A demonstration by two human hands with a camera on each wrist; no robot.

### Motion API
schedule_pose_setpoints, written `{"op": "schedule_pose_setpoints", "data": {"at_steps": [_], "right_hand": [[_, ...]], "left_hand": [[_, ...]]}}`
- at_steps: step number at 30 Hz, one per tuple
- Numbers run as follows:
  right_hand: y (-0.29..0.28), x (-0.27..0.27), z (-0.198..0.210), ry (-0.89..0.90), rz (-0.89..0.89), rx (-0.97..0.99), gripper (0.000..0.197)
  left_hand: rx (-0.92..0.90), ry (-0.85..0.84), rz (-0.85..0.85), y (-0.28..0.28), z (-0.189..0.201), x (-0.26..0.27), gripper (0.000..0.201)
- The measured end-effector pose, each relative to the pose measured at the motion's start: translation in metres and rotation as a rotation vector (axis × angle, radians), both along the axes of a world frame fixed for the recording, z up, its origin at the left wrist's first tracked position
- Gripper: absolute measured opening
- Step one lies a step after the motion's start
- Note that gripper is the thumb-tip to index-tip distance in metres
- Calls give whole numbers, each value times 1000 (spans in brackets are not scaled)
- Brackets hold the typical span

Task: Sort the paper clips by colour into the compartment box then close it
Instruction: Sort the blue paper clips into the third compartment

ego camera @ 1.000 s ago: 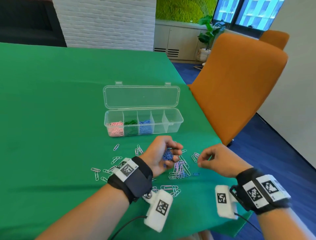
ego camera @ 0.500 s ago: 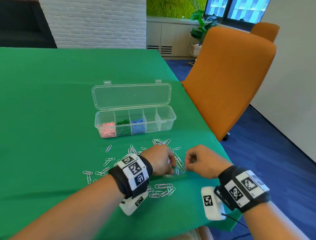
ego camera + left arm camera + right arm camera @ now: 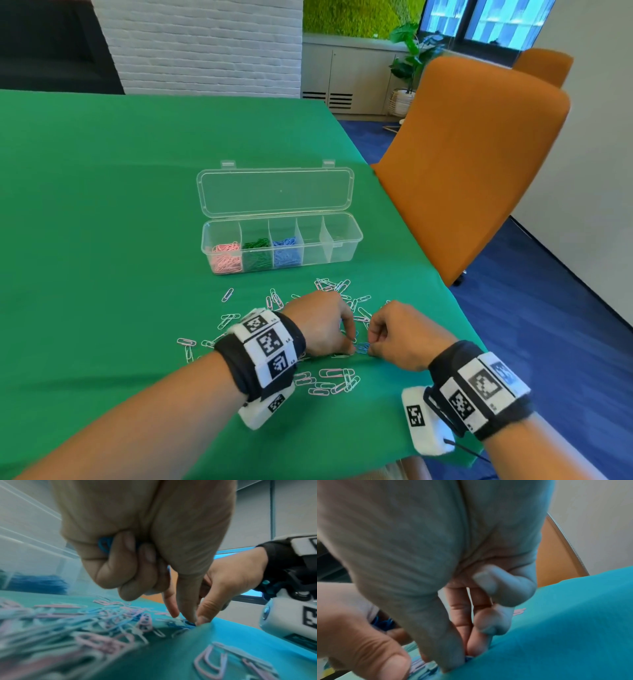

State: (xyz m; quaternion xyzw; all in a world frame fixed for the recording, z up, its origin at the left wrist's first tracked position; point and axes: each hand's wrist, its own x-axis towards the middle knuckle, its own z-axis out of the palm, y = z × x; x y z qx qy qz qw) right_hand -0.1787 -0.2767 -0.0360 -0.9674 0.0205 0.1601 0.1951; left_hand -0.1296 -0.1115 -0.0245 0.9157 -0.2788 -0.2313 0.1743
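left hand (image 3: 322,323) sat knuckles-up over the loose pile of pink, white and blue paper clips (image 3: 334,378) on the green-cloth table (image 3: 102,212). its grip was closed: curled fingers (image 3: 118,561) held a bunch of blue paper clips (image 3: 103,545) in the palm, seen in the left wrist view, with thumb and index reaching down to the cloth.

right hand (image 3: 399,337) was just beside it, nearly touching. thumb and index tip (image 3: 452,660) were pinched on a small blue paper clip (image 3: 362,347) lying on the cloth between the two hands; ring and little fingers were curled in. whether the clip was off the cloth, cannot tell.

clear plastic compartment box (image 3: 346,245) stood well beyond the pile, its hinged clear lid (image 3: 275,192) open and laid back away from the person. five compartments: pink paper clips (image 3: 224,260) in the leftmost, green paper clips (image 3: 255,255) in the second, sorted blue paper clips (image 3: 286,251) in the third. nothing was visible in the two right ones.

more clips were scattered between box and hands and to the left of the left wrist. orange chair (image 3: 472,164) stood at the table's right edge.
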Motion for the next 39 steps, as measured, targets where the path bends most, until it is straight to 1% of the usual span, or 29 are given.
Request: {"op": "schedule_pose_setpoints", "data": {"at_steps": [5, 9, 12, 15, 17, 19, 21, 23, 27, 31, 34, 35, 37, 39], "right_hand": [[-2, -2, 2, 37, 3, -20, 4], [-3, 1, 8, -36, 35, 42, 14], [0, 6, 7, -47, 46, 154, 20], [4, 10, 4, 1, 42, 231, 22], [7, 11, 2, 48, 42, 225, 23], [9, 12, -1, 78, 53, 183, 25], [10, 12, -2, 75, 63, 136, 24], [10, 13, -2, 62, 68, 104, 19], [9, 11, -1, 72, 77, 72, 13], [11, 7, -1, 41, 114, 9, 10], [13, 5, -1, 8, 145, 0, 12], [12, 5, 0, -1, 143, 8, 13], [5, 8, 3, -13, 104, 61, 15], [-4, 10, 8, -29, 26, 187, 17]], "left_hand": [[46, -140, -28, -14, -3, -6, 28], [32, -132, -7, -4, -3, -1, 31], [27, -155, 9, 4, -3, 6, 24], [58, -194, 13, 9, -3, 8, 13], [70, -215, 29, 11, -3, 9, 8], [77, -224, 59, 14, -2, 10, 8], [79, -220, 70, 15, -2, 11, 11], [69, -197, 73, 16, -3, 11, 10], [-22, -95, 125, 16, -4, 11, 9], [-214, 70, 240, 19, -6, 10, 14], [-408, 182, 323, 23, -9, 7, 21], [-489, 265, 380, 25, -10, 6, 24], [-644, 504, 505, 29, -10, 4, 25], [-789, 676, 601, 34, -11, 6, 23]]}}
